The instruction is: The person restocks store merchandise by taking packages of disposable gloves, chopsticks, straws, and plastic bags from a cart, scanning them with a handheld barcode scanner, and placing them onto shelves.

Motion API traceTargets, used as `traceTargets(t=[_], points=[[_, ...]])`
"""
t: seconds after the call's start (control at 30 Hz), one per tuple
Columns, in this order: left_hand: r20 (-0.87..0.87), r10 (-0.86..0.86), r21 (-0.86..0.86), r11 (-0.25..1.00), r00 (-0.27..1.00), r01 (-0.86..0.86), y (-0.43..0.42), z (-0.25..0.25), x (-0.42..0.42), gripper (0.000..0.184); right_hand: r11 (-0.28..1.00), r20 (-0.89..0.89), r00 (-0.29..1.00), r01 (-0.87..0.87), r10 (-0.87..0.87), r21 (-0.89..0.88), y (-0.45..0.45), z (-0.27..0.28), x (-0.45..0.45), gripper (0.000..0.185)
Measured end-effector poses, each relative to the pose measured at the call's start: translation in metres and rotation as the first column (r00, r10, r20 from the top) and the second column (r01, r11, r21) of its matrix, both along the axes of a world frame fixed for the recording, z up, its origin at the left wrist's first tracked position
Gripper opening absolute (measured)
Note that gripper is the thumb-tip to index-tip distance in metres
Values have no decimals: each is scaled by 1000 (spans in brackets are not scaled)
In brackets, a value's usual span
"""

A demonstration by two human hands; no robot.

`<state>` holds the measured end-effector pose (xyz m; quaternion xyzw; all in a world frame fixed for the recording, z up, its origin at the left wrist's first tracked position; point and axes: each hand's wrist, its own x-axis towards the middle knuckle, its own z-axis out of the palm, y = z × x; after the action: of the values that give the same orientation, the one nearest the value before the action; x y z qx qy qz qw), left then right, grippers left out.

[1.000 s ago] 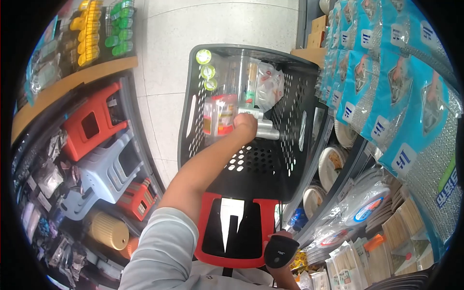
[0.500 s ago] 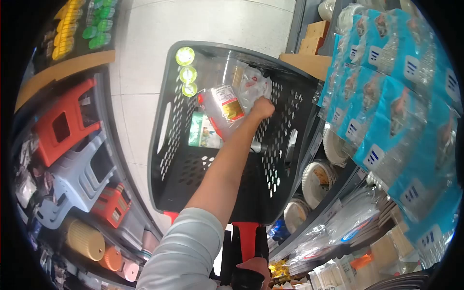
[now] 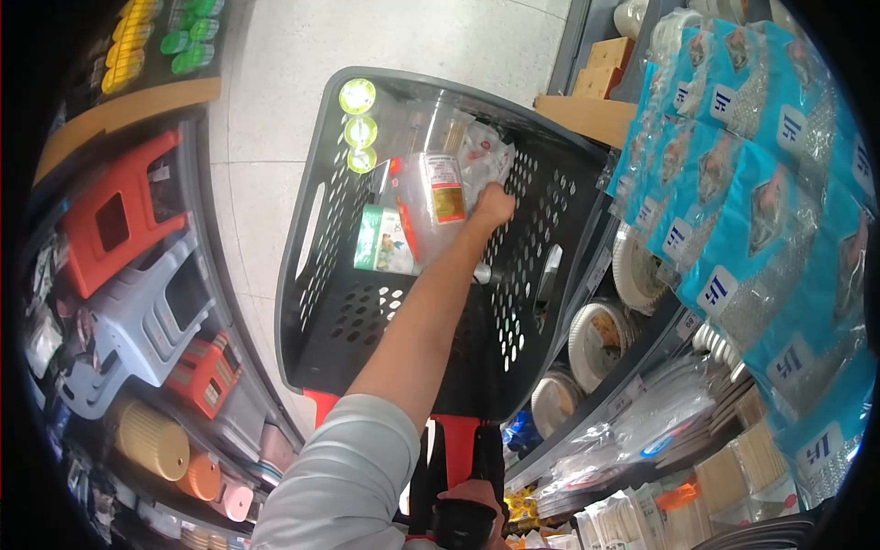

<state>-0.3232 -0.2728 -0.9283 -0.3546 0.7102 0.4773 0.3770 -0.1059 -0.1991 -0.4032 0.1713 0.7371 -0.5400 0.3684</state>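
My left hand (image 3: 495, 204) reaches into a black shopping basket-cart (image 3: 367, 357). Its fingers are closed at the lower edge of a crinkled clear plastic bag (image 3: 486, 156) with red print. Beside the bag leans a clear plastic package (image 3: 423, 206) with a white-and-gold label and a red edge. A green-and-white pack (image 3: 383, 243) lies at the basket's left. Part of a silvery item (image 3: 482, 273) shows by my forearm. My right hand (image 3: 481, 492) is low in view near the cart's red-and-black handle end; a black rounded object covers part of it and its fingers are hidden.
Blue-and-clear packets (image 3: 724, 202) hang along the right shelf, above stacked white plates (image 3: 600, 344). On the left shelf stand a red stool (image 3: 119, 211) and a light-blue stool (image 3: 151, 316). Pale floor tiles (image 3: 275, 119) lie beyond the cart.
The labelled clear package has turned more upright beside the bag. My left hand stays at the bag and has moved only slightly. The view has shifted a little.
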Motion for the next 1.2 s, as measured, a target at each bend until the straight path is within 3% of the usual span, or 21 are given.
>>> traceTargets(t=[0.1, 0.23, 0.27, 0.3, 0.4, 0.47, 0.5, 0.53, 0.6, 0.67, 0.73, 0.77, 0.8, 0.87, 0.93, 1.0, 1.03, 1.07, 1.13, 1.17, 1.2], points=[[-11, 127, 140, 982, 992, -124, -2, 20, 3, 43, 999, 39, 998, 42, -41, -22, 0, 4, 1, 35], [-325, 214, 299, 947, 921, -115, 3, 95, 36, 45, 993, 34, 995, 91, -88, -69, 0, 17, -2, 34], [-525, 213, 200, 972, 824, -123, 16, 95, 59, 44, 990, 37, 990, 138, -138, 5, -2, 27, -5, 25], [-406, 230, 325, 941, 885, -95, -3, 158, 58, 45, 978, 35, 980, 191, -195, 80, -4, 38, -6, 18], [-610, 192, 306, 952, 769, 5, -41, 303, 78, 48, 976, -38, 999, 23, -15, 215, 3, 73, -15, 18], [-591, 112, 351, 927, 799, 130, -76, 406, 87, 50, 983, -77, 987, 149, -142, 107, -3, 107, -35, 33], [-623, 61, 336, 921, 780, 196, -92, 457, 94, 50, 934, -146, 925, 357, -352, 9, -6, 116, -34, 34], [-609, 48, 385, 891, 792, 243, -109, 513, 98, 51, 835, -195, 813, 540, -549, -101, -6, 116, -27, 34], [-697, -62, 380, 813, 714, 442, -142, 620, 102, 52, 661, -222, 641, 750, -735, -25, 10, 115, -12, 37], [-668, -13, 563, 646, 744, 516, -168, 698, 109, 53, 720, -373, 657, 693, -655, -43, 17, 133, -24, 42], [-669, -53, 609, 532, 742, 588, -185, 744, 126, 57, 772, -376, 674, 568, -636, -286, 5, 166, -33, 61], [-527, 54, 789, 401, 848, 465, -193, 772, 134, 60, 787, -378, 696, 476, -610, -393, -5, 190, -33, 73], [-365, 130, 913, 246, 922, 327, -200, 794, 136, 62, 774, -404, 666, 476, -628, -417, -15, 205, -26, 73], [-406, 129, 911, 141, 905, 389, -204, 829, 144, 72, 860, -634, 585, 286, -506, -422, -34, 230, -11, 83], [-407, 227, 910, 18, 885, 414, -197, 861, 159, 81, 845, -736, 441, 408, -514, -346, -72, 261, 9, 90], [-444, 199, 882, -73, 874, 465, -185, 889, 179, 90, 828, -811, 363, 507, -458, -241, -107, 300, 25, 82], [-495, 223, 847, -95, 840, 524, -179, 903, 192, 90, 764, -750, 401, 609, -526, -210, -95, 247, 40, 66], [-536, 248, 810, -118, 807, 574, -175, 914, 204, 90, 752, -766, 369, 623, -526, -216, -93, 257, 45, 66], [-548, 249, 794, -147, 799, 590, -174, 940, 224, 89, 661, -857, 150, 704, -494, -258, -88, 285, 46, 41], [-554, 267, 784, -149, 788, 602, -174, 949, 230, 89, 682, -813, 11, 551, -582, -481, -76, 305, 47, 41], [-570, 257, 771, -160, 781, 616, -179, 953, 227, 89, 715, -863, 20, 569, -505, -405, -60, 320, 48, 44]])
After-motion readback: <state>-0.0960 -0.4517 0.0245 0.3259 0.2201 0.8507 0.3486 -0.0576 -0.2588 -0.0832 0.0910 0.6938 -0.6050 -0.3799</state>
